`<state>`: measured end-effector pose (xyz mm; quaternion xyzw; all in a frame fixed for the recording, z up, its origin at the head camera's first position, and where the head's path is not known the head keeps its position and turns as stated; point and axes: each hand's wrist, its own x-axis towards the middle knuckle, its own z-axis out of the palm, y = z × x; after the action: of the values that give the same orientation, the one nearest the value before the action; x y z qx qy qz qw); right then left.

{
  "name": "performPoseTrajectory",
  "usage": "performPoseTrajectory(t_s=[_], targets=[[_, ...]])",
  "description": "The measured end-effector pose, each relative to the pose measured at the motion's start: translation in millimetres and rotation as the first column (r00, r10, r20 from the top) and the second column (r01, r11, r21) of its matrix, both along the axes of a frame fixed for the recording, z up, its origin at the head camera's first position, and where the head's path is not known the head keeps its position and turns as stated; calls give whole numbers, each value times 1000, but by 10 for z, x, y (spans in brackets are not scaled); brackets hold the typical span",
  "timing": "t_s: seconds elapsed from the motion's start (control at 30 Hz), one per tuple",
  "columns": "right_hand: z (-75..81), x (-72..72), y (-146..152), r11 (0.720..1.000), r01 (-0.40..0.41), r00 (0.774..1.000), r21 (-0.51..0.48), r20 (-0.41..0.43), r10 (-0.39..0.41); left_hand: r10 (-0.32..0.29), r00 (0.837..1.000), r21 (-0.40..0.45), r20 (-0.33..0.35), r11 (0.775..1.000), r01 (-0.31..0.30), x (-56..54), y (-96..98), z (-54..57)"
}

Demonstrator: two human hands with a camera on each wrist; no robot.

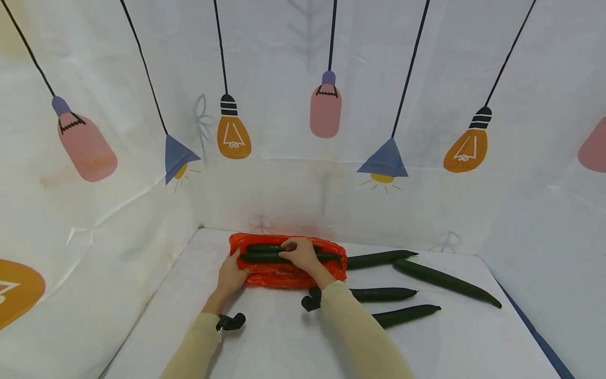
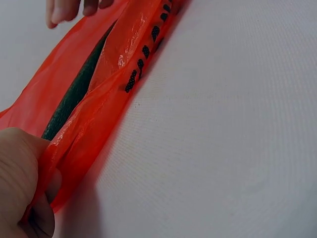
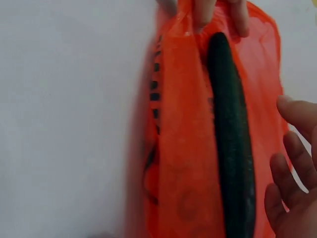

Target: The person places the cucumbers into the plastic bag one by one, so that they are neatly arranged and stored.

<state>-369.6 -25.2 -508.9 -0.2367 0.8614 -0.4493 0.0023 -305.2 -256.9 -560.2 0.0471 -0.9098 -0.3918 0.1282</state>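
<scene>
A red plastic bag (image 1: pixel 279 280) lies spread open at the back of the white table, with black print on its near side. Two dark green cucumbers lie lengthwise on it in the head view, the nearer cucumber (image 1: pixel 265 258) and the farther one (image 1: pixel 262 247). My left hand (image 1: pixel 232 273) grips the bag's left end; the left wrist view shows its thumb and fingers (image 2: pixel 53 186) around the red film. Over the cucumbers is my right hand (image 1: pixel 303 255). In the right wrist view its fingers (image 3: pixel 282 173) are loosely bent beside the cucumber (image 3: pixel 232 134), with nothing visible between them.
Several more cucumbers lie to the right: one by the bag's end (image 1: pixel 379 259), a long slanting one (image 1: pixel 447 280), and two nearer ones, a cucumber (image 1: pixel 385 295) and another (image 1: pixel 407 315) partly behind my right sleeve. A white sheet (image 1: pixel 293 195) printed with lamps encloses the table (image 1: pixel 274 337).
</scene>
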Motion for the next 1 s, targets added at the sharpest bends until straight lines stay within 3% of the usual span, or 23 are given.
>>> performPoseTrajectory(t_s=[0.23,0.4,0.6,0.83,1.0], targets=[[197,131,237,994,-105,994,31,-10,106,9,1000,-4,-8,1000,-9,11,-12,-8],[280,214,549,991,-135,991,23,-15,136,7,1000,-7,0,1000,-7,5,-8,-8],[294,335,987,988,-148,988,35,-43,150,4,1000,-11,-5,1000,-4,-14,9,1],[304,582,1559,984,-170,982,55,-79,174,6,1000,-35,22,999,-6,-41,16,-1],[236,749,1957,988,-120,988,97,-89,128,4,1000,-32,5,999,-4,-38,32,10]])
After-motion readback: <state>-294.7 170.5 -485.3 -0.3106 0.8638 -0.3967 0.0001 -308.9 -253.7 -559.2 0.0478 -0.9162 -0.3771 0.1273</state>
